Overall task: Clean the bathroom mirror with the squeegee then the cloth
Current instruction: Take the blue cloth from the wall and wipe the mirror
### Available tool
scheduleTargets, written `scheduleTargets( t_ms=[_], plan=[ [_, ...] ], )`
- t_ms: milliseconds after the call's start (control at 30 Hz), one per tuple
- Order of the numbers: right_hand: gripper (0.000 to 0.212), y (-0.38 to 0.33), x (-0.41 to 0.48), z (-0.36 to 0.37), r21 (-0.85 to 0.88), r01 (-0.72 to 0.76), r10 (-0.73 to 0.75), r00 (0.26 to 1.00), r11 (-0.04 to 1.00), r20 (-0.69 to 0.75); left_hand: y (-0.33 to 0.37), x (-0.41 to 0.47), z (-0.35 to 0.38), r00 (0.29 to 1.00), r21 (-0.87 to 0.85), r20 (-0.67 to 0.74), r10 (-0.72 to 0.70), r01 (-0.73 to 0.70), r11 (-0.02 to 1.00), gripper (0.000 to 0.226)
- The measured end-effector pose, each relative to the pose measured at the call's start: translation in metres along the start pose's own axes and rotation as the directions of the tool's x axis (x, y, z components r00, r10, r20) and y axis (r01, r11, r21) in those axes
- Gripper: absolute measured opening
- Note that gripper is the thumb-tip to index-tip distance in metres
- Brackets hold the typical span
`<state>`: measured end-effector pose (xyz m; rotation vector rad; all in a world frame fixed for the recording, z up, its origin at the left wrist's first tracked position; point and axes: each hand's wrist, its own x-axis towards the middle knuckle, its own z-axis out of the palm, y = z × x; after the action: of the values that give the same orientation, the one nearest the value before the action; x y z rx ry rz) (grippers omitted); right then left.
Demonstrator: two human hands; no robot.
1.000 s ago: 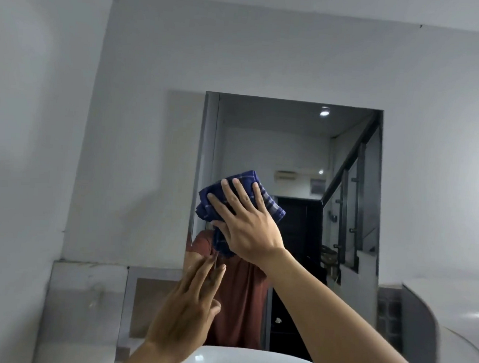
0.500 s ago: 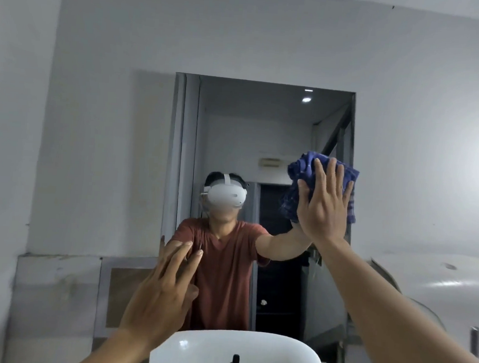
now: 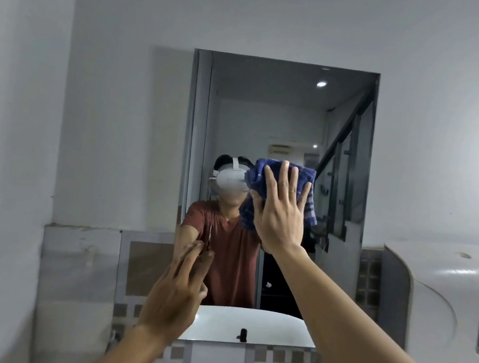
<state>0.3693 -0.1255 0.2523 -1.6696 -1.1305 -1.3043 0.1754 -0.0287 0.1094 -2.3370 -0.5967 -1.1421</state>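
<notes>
A rectangular mirror (image 3: pixel 266 109) hangs on the white wall above a basin. My right hand (image 3: pixel 280 212) presses a bunched blue checked cloth (image 3: pixel 308 174) flat against the middle of the glass, fingers spread over it. My left hand (image 3: pixel 178 290) rests with straight fingers against the mirror's lower left edge and holds nothing. No squeegee is in view.
A white basin (image 3: pixel 251 324) shows at the mirror's bottom, with a dark tap (image 3: pixel 242 334). Checked wall tiles (image 3: pixel 277 359) run below the mirror. A white rounded appliance (image 3: pixel 436 303) stands at the right. The mirror reflects a person in a red shirt and a staircase railing.
My right hand has swept the cloth from the mirror's right edge back toward the middle and slightly lower. My left hand stays at the lower left edge.
</notes>
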Motion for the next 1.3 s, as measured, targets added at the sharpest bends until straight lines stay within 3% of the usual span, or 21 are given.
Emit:
scheduleTargets(
  t_ms=[167, 300, 467, 533, 633, 900, 1000, 1100, 1300],
  plan=[
    [0.055, -0.057, 0.030, 0.010, -0.014, 0.273, -0.273, 0.962, 0.962, 0.021, 0.003, 0.000, -0.006, 0.999, -0.067, 0.026, -0.031, 0.033, 0.997, 0.088],
    [0.054, -0.075, 0.029, 0.019, -0.002, 0.504, -0.501, 0.858, 0.864, 0.115, 0.001, -0.001, -0.002, 1.000, -0.080, 0.006, -0.016, 0.016, 0.997, 0.088],
    [0.054, -0.049, 0.003, 0.014, -0.025, 0.631, -0.610, 0.759, 0.776, 0.226, -0.004, -0.004, 0.005, 0.999, -0.113, -0.034, 0.007, -0.011, 0.994, 0.091],
    [0.054, -0.030, -0.009, 0.010, -0.042, 0.634, -0.610, 0.757, 0.772, 0.234, -0.005, -0.005, 0.007, 0.999, -0.084, -0.049, 0.015, -0.019, 0.996, 0.084],
    [0.056, 0.004, -0.025, 0.003, -0.081, 0.555, -0.531, 0.822, 0.828, 0.209, -0.006, -0.005, 0.009, 0.996, 0.017, -0.072, 0.045, -0.044, 0.999, 0.065],
    [0.058, 0.064, -0.031, -0.011, -0.079, 0.256, -0.252, 0.966, 0.963, 0.057, 0.002, 0.051, -0.032, 0.980, -0.074, -0.197, -0.004, -0.011, 0.997, 0.047],
    [0.058, 0.080, -0.028, -0.014, -0.068, 0.151, -0.152, 0.988, 0.986, -0.004, -0.003, 0.097, -0.052, 0.972, -0.028, -0.235, 0.027, -0.034, 0.999, 0.058],
    [0.058, 0.098, -0.032, -0.013, -0.047, 0.000, -0.003, 0.997, 0.999, -0.076, -0.011, 0.129, -0.065, 0.982, 0.057, -0.178, 0.055, -0.045, 0.997, 0.070],
    [0.062, 0.100, -0.075, -0.005, 0.036, -0.269, 0.271, 0.958, 0.962, -0.091, -0.017, 0.136, -0.066, 0.991, 0.097, -0.112, 0.078, -0.067, 0.993, 0.073]
  ],
)
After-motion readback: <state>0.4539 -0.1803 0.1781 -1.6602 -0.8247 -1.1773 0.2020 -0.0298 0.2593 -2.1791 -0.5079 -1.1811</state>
